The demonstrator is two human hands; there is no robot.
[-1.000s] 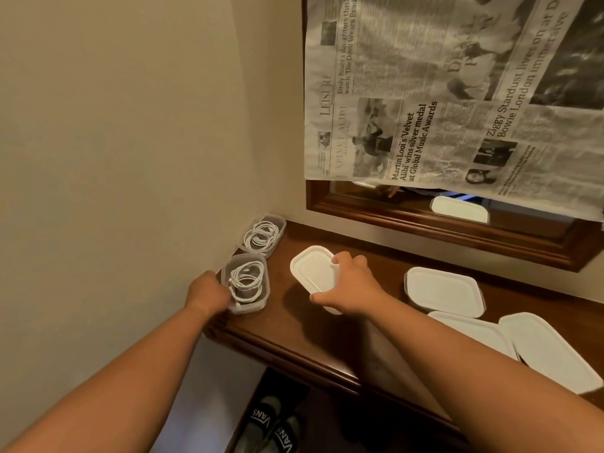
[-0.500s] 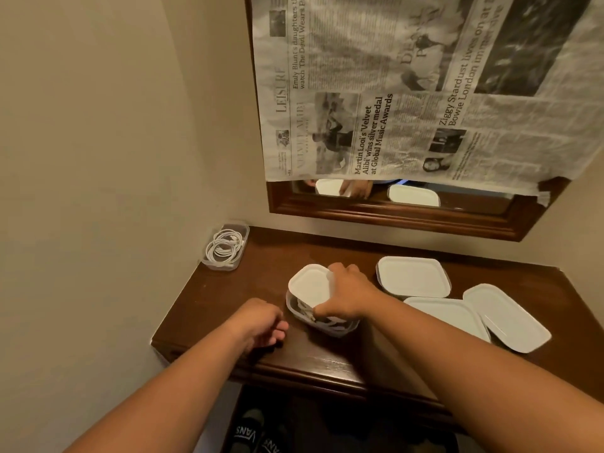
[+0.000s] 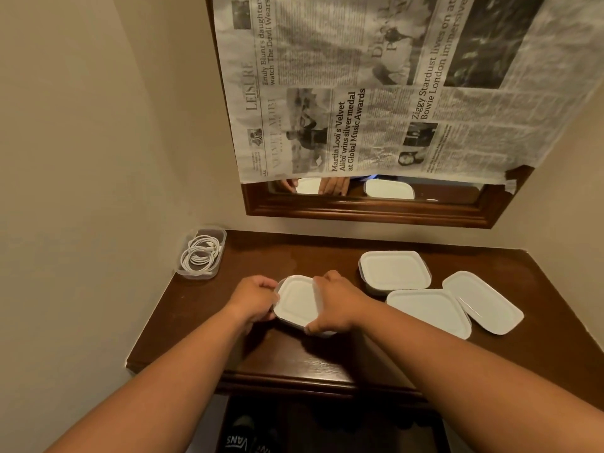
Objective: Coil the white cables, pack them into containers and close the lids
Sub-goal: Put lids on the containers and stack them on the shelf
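Note:
A small clear container sits near the front middle of the dark wooden table [image 3: 327,358], with a white lid [image 3: 295,300] lying on top of it. My left hand [image 3: 253,300] grips the lid's left edge and my right hand [image 3: 336,302] grips its right edge, fingers curled over the rim. The cable inside is hidden by the lid. A second clear container [image 3: 201,255] stands open in the far left corner with a coiled white cable [image 3: 199,253] in it.
A lidded container [image 3: 394,273] stands at the right, with two loose white lids [image 3: 431,310] [image 3: 482,300] beside it. A wood-framed mirror [image 3: 369,207] covered with newspaper [image 3: 376,93] hangs behind. Walls close in on the left. Shoes [image 3: 242,441] lie below the table.
The container moved from the left corner to the front middle. My right hand set the lid on it, and my left hand came onto the lid's left edge.

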